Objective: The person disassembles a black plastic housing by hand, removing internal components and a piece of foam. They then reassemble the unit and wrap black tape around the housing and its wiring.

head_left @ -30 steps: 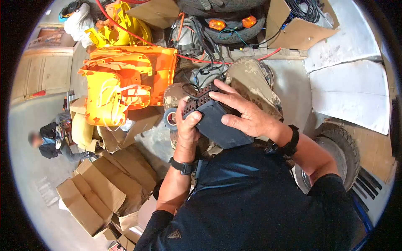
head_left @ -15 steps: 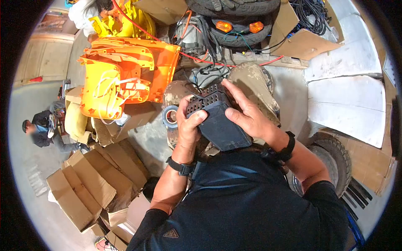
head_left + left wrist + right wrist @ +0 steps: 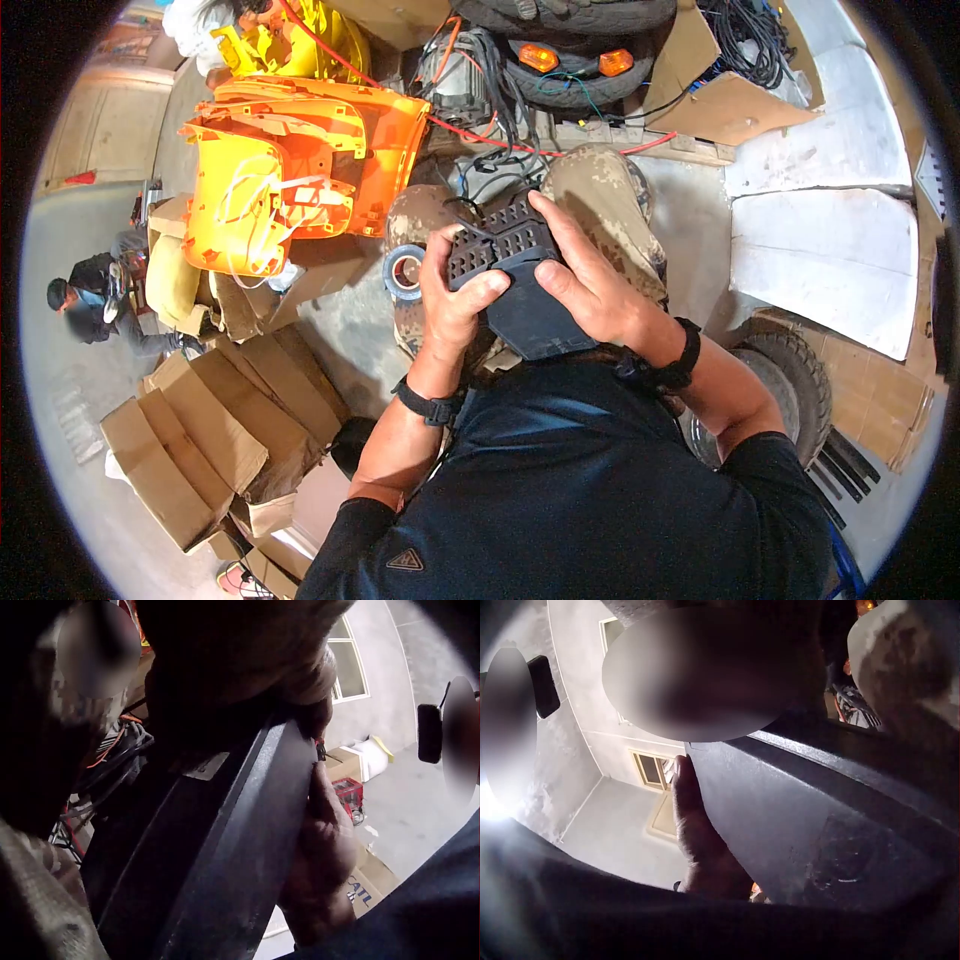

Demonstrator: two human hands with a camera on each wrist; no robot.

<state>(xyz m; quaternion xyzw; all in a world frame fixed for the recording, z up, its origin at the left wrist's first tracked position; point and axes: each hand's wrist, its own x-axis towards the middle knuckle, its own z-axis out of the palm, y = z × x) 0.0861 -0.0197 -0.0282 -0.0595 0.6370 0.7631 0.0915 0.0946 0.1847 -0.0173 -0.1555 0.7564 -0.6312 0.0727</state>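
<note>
Over the lap, both hands hold a black box [image 3: 540, 315] whose far end carries rows of small holes. A dark cable runs across that holed end. My left hand [image 3: 452, 300] grips the far left corner, thumb on top and fingers round the side. Along the right edge, my right hand [image 3: 595, 285] holds the box with its thumb on top and its index finger stretched toward the far corner. In the left wrist view the ridged side of the box [image 3: 232, 825] fills the middle. A pale label [image 3: 205, 766] shows there.
A tape roll [image 3: 388, 272] lies by the left knee. Orange plastic panels [image 3: 235, 215] stand at the left, above flattened cardboard [image 3: 215, 430]. Ahead are stacked tyres [image 3: 575, 90] and a carton of cables [image 3: 745, 105]. A wheel [image 3: 800, 385] is at the right. Another person [image 3: 95, 290] sits far left.
The box has tilted so that its holed end shows more. My right hand's fingers have moved from over the far end to the right edge. My left hand keeps its grip.
</note>
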